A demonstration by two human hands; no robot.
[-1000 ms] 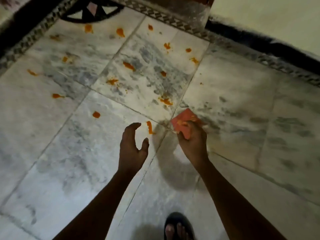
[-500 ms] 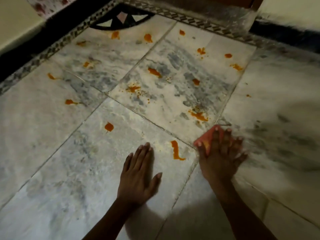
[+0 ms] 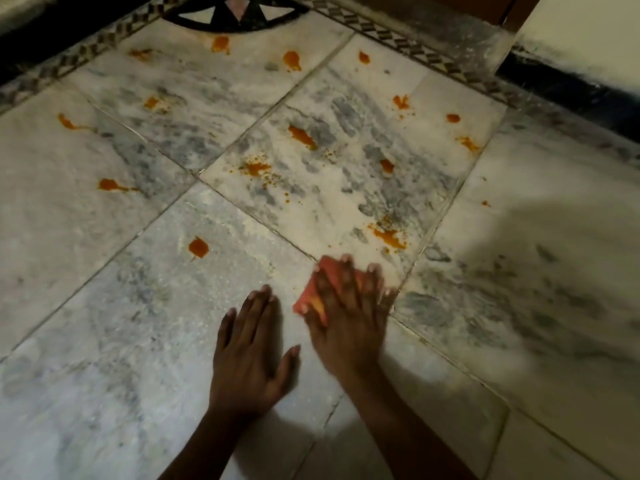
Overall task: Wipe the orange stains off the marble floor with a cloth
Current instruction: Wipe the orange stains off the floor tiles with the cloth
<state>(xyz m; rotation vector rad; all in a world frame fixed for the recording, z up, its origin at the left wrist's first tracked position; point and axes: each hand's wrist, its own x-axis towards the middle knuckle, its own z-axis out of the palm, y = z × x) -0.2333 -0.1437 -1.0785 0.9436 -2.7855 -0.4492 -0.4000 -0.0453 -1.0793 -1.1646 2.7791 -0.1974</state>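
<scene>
Right hand (image 3: 346,317) presses the cloth (image 3: 313,292) flat-fingered on the marble floor (image 3: 104,306); left hand (image 3: 251,355) rests flat, fingers straight.

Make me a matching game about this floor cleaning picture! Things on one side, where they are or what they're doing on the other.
Things:
1. left hand
2. right hand
3. folded red-orange cloth
4. black and white triangle floor inlay

States:
A. squashed under spread fingers
B. at the far edge of the grey-veined marble floor
C. flat on bare marble, holding nothing
D. pressing down on the cloth

Pairs: 1-C, 2-D, 3-A, 4-B
</scene>
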